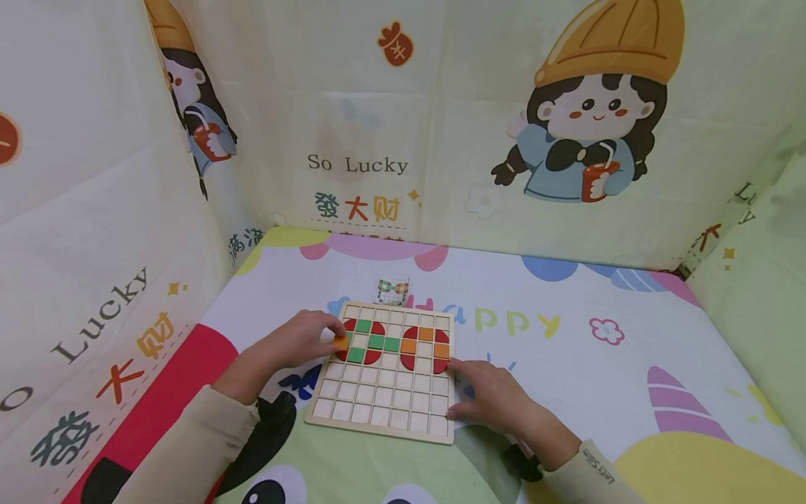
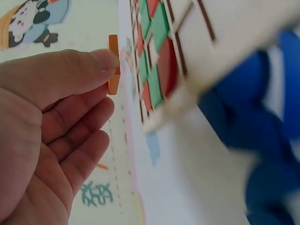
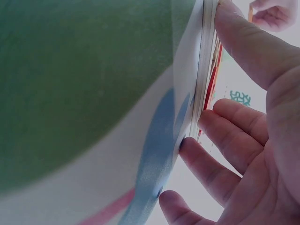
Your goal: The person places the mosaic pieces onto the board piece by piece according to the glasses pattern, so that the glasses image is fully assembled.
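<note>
My left hand [image 1: 304, 339] pinches a square orange tile [image 2: 113, 86] between thumb and fingertips, with its other fingers loosely bent. It hangs at the upper left side of a wooden grid board [image 1: 381, 418]. On the board's left, green square tiles [image 1: 356, 355] sit among red rounded corner pieces [image 1: 373, 357]. Two green tiles lie side by side toward the middle. To the right, orange tiles [image 1: 426, 334] alternate with more red rounded pieces [image 1: 408, 362]. My right hand [image 1: 494, 395] rests against the board's right edge, thumb and fingers spread along it.
A small pattern card [image 1: 392, 290] with a coloured grid stands just behind the board. Beneath lies a printed cloth [image 1: 554, 378] with cartoon shapes and letters. Printed fabric walls [image 1: 453, 140] rise at the back and both sides.
</note>
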`<state>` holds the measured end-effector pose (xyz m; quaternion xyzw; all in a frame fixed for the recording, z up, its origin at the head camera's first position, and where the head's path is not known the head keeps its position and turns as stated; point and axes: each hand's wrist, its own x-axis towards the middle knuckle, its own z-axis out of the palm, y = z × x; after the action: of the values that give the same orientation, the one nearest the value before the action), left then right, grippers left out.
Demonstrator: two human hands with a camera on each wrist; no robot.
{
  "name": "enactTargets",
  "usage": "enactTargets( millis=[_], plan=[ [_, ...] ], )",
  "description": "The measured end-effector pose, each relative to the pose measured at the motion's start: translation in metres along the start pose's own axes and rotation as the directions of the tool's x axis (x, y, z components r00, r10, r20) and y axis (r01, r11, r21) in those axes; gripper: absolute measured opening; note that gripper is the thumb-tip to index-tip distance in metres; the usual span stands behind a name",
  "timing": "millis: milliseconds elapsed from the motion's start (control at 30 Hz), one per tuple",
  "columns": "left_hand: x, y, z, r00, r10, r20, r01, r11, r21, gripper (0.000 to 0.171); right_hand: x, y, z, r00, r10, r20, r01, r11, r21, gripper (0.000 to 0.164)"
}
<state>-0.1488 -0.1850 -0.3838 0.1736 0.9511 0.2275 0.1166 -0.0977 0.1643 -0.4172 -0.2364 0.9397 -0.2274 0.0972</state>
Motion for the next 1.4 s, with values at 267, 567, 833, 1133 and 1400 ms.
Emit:
enactTargets(
  millis=[267, 567, 833, 1133, 1400],
  plan=[
    [0.016, 0.020, 0.006, 0.997, 0.078, 0.029, -0.078, 0.997, 0.011, 0.015, 0.000, 0.000, 0.000, 1.000, 0.000, 0.010, -0.001, 1.000, 0.010, 0.072],
    [0.030, 0.040, 0.014, 0.987, 0.157, 0.028, -0.157, 0.988, -0.004, 0.013, 0.000, 0.003, 0.002, 1.000, -0.017, -0.008, 0.017, 1.000, -0.004, 0.071],
    [0.043, 0.053, 0.023, 0.985, 0.161, 0.057, -0.161, 0.987, 0.004, 0.014, 0.001, 0.004, 0.002, 1.000, -0.022, -0.010, 0.021, 1.000, -0.013, 0.072],
    [0.052, 0.067, 0.031, 0.982, 0.170, 0.087, -0.169, 0.985, -0.019, 0.012, 0.000, 0.003, 0.000, 1.000, -0.015, 0.000, 0.015, 1.000, -0.010, 0.073],
    [0.059, 0.080, 0.043, 0.969, 0.221, 0.107, -0.218, 0.975, -0.038, 0.012, 0.000, 0.004, 0.000, 1.000, -0.031, -0.001, 0.031, 0.999, -0.008, 0.074]
  ],
)
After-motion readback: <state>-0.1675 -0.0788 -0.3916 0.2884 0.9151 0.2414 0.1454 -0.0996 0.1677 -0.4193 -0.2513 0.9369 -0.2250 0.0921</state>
